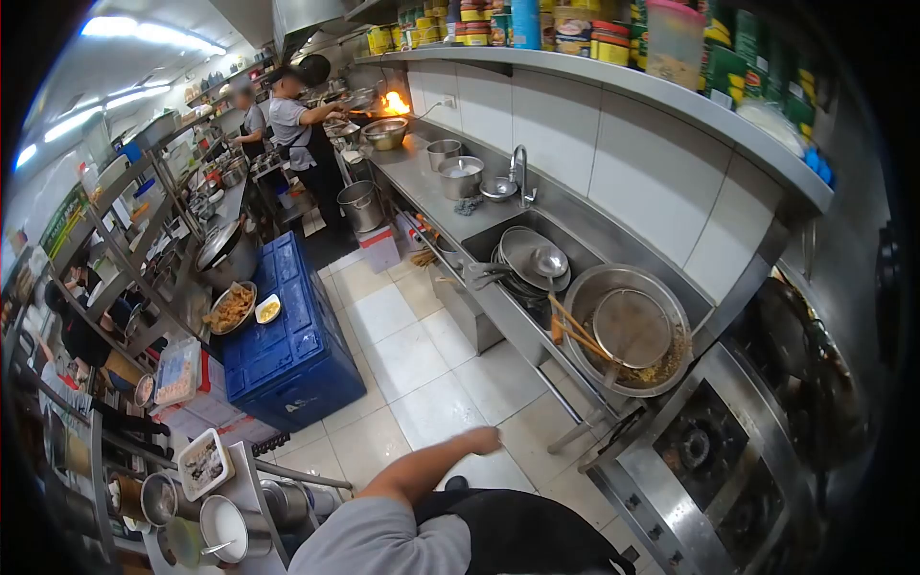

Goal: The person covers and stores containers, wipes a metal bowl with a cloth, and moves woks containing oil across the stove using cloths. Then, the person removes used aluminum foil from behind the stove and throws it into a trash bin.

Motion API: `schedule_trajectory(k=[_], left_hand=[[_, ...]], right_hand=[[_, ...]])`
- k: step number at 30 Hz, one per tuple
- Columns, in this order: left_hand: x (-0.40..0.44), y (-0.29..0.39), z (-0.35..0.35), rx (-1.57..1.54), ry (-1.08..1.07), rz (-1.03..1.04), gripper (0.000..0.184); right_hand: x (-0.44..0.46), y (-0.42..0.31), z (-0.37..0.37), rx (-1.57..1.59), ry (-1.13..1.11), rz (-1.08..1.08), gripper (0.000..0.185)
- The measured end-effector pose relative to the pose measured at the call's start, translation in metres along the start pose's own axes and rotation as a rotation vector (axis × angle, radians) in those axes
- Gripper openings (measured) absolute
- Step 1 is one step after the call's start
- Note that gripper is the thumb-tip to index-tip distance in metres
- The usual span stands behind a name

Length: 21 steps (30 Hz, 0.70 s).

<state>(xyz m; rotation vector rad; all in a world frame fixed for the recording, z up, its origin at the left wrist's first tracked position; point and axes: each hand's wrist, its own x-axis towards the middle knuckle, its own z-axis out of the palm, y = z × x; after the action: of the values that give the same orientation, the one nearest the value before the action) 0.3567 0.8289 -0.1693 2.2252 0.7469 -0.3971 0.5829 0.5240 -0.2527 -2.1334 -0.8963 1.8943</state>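
My left hand (484,441) is held out over the tiled floor (436,393), at the end of a bare forearm with a grey sleeve. Its fingers look curled closed, with nothing visible in them, and it touches nothing. To its right, on the steel sink counter (422,185), stands a large metal basin (676,331) with a round strainer and brownish liquid inside. Wooden-handled tools (575,335) lean across its rim. My right hand is not in view.
A blue chest (307,355) stands left, with a bowl of fried food (230,309) beside it. A stove (698,446) is at the lower right. Two people (302,125) (251,125) stand farther back, near a flame (394,103). Steel shelves (113,254) line the left.
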Motion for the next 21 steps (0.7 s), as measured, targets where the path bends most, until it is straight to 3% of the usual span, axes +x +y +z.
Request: schedule_trajectory(k=[2, 4, 6, 7, 9, 10, 12, 16, 21], left_hand=[[0.008, 0.075, 0.030, -0.014, -0.157, 0.313, 0.042], [0.003, 0.146, 0.056, -0.167, -0.405, 0.465, 0.040], [-0.038, 0.230, 0.036, -0.366, -0.817, 0.307, 0.035], [-0.047, 0.254, 0.034, -0.362, -0.823, 0.306, 0.035], [-0.059, 0.286, 0.033, -0.484, -1.127, 0.460, 0.036], [-0.066, 0.298, 0.031, -0.485, -1.125, 0.457, 0.036], [-0.081, 0.318, 0.023, -0.345, -1.054, 0.745, 0.037], [-0.132, 0.343, -0.015, -0.332, -0.937, 0.981, 0.041], [-0.146, 0.341, -0.037, -0.322, -0.959, 0.861, 0.042]], right_hand=[[-0.009, 0.017, -0.002, 0.077, 0.043, 0.008, 0.042], [-0.019, 0.036, 0.000, 0.145, 0.083, 0.016, 0.043], [-0.029, 0.053, 0.001, 0.206, 0.113, 0.021, 0.044], [-0.033, 0.062, 0.003, 0.236, 0.131, 0.025, 0.044], [-0.040, 0.075, 0.006, 0.290, 0.156, 0.031, 0.045], [-0.044, 0.080, 0.007, 0.309, 0.171, 0.035, 0.046], [-0.049, 0.092, 0.009, 0.352, 0.198, 0.049, 0.047], [-0.065, 0.113, 0.012, 0.426, 0.248, 0.083, 0.049], [-0.094, 0.149, 0.055, 0.571, 0.335, 0.093, 0.051]])
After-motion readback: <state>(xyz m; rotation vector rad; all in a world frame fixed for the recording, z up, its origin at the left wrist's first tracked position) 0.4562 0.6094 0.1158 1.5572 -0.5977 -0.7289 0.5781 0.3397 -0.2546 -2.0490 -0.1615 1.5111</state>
